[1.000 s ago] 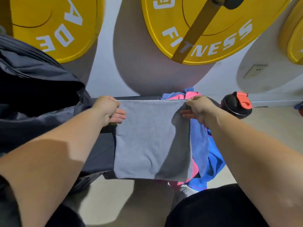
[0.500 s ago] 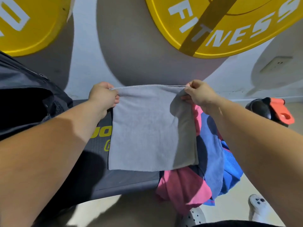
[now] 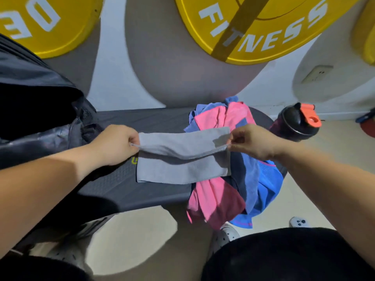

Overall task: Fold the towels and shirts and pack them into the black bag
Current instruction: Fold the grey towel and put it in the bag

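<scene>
A grey towel (image 3: 182, 169) lies across the dark bench (image 3: 125, 187), its far edge lifted and bent over toward me. My left hand (image 3: 115, 141) pinches the towel's left corner and my right hand (image 3: 246, 139) pinches the right corner. Under and beside the towel's right end sits a heap of pink (image 3: 215, 201) and blue (image 3: 265, 185) clothes, which hangs over the bench's near edge. The black bag (image 3: 34, 102) stands open at the left end of the bench, close to my left hand.
A dark shaker bottle with an orange lid (image 3: 298, 122) stands at the right end of the bench. Yellow weight plates (image 3: 263, 27) lean on the wall behind. My legs and white shoes (image 3: 225, 236) are below, on the pale floor.
The towel hung upright from both hands before. Now its lower half rests on the bench and both hands have dropped, bringing the top edge down and toward me.
</scene>
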`<control>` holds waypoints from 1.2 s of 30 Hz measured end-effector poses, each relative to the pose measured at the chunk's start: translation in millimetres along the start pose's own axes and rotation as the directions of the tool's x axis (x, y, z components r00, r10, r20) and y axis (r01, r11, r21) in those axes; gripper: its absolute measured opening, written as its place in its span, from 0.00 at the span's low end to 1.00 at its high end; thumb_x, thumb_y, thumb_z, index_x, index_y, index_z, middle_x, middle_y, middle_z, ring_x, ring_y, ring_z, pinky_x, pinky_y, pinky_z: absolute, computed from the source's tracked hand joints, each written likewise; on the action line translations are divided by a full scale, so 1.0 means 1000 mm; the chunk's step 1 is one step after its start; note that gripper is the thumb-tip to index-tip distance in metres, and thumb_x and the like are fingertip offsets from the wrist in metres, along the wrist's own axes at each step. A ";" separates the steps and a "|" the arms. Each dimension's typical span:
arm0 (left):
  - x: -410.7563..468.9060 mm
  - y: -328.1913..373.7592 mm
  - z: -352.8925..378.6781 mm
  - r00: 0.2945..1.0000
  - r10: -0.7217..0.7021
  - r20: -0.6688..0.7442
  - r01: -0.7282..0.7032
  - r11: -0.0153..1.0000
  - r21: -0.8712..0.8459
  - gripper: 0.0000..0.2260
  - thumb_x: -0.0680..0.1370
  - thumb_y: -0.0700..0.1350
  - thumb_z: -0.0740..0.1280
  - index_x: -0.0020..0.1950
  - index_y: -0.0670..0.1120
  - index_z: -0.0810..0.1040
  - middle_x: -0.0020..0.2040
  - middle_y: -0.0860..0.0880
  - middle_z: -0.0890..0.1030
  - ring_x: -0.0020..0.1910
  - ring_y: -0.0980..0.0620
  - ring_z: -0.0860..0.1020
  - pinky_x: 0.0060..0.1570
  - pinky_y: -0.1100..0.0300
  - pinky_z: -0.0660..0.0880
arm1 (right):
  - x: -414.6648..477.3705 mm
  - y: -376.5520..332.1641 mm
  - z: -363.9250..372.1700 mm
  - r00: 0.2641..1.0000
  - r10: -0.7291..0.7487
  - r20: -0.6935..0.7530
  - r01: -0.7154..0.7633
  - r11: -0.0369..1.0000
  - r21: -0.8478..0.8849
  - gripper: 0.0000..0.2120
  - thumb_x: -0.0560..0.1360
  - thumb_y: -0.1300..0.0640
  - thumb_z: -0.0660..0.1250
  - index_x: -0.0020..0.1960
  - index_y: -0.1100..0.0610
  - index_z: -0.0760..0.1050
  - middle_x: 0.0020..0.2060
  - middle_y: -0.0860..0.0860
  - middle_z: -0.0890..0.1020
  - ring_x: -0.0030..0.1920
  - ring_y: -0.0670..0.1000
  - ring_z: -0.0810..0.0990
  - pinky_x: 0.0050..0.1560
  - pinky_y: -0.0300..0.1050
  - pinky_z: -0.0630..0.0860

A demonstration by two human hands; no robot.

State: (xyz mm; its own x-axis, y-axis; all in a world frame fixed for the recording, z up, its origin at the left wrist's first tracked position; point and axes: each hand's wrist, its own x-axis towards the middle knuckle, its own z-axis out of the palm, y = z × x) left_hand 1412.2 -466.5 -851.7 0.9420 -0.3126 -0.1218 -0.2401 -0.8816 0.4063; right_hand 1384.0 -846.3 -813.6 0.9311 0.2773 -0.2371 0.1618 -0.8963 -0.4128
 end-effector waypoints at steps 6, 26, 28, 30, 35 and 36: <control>-0.034 -0.005 0.031 0.981 0.144 0.128 -0.157 0.983 0.095 0.10 0.72 0.42 0.69 0.33 0.53 0.74 0.32 0.57 0.76 0.37 0.50 0.75 0.36 0.59 0.67 | -0.022 0.003 0.012 0.997 0.005 0.071 -0.002 0.999 -0.035 0.06 0.71 0.54 0.77 0.41 0.55 0.84 0.37 0.45 0.84 0.39 0.45 0.83 0.47 0.46 0.80; 0.000 -0.002 0.077 0.957 -0.286 -0.054 0.284 0.958 -0.048 0.16 0.75 0.55 0.69 0.57 0.47 0.76 0.55 0.44 0.76 0.55 0.41 0.76 0.54 0.48 0.75 | 0.039 -0.061 0.074 0.995 -0.078 0.069 0.103 0.849 -0.518 0.18 0.82 0.49 0.55 0.69 0.52 0.70 0.65 0.55 0.73 0.64 0.60 0.71 0.61 0.53 0.69; 0.011 -0.010 0.090 0.911 -0.413 0.006 0.412 0.905 -0.106 0.26 0.68 0.61 0.70 0.59 0.46 0.75 0.58 0.44 0.75 0.60 0.42 0.74 0.53 0.49 0.75 | 0.048 -0.062 0.099 0.993 0.031 0.116 0.040 0.825 -0.564 0.29 0.81 0.40 0.51 0.79 0.48 0.53 0.79 0.56 0.55 0.77 0.61 0.56 0.74 0.61 0.55; 0.019 -0.014 0.098 0.900 -0.435 0.029 0.435 0.893 -0.111 0.27 0.63 0.63 0.71 0.54 0.47 0.77 0.57 0.45 0.75 0.60 0.44 0.73 0.50 0.52 0.74 | 0.042 -0.054 0.124 0.994 0.077 0.076 -0.017 0.802 -0.597 0.35 0.79 0.34 0.46 0.81 0.48 0.46 0.81 0.54 0.47 0.79 0.61 0.46 0.76 0.65 0.45; 0.029 -0.006 0.100 0.906 -0.422 0.023 0.421 0.898 -0.131 0.18 0.62 0.56 0.76 0.45 0.48 0.77 0.52 0.47 0.76 0.54 0.46 0.74 0.44 0.54 0.73 | 0.027 -0.033 0.145 0.998 0.043 -0.052 -0.065 0.831 -0.552 0.42 0.75 0.28 0.44 0.81 0.52 0.52 0.81 0.54 0.51 0.80 0.60 0.47 0.76 0.64 0.41; 0.029 -0.003 0.100 0.908 -0.419 0.010 0.416 0.898 -0.144 0.17 0.61 0.54 0.75 0.43 0.48 0.76 0.51 0.47 0.77 0.53 0.45 0.74 0.43 0.54 0.73 | 0.028 -0.033 0.145 0.998 0.039 -0.051 -0.061 0.831 -0.553 0.43 0.74 0.27 0.44 0.81 0.52 0.51 0.81 0.54 0.51 0.80 0.60 0.47 0.76 0.64 0.41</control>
State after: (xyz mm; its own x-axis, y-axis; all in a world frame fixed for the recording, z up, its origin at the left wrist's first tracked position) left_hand 1416.8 -508.2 -946.8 0.9535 0.0818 -0.2902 0.2100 -0.8710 0.4442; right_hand 1357.4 -758.8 -934.4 0.9522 0.2238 -0.2079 0.2585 -0.9530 0.1579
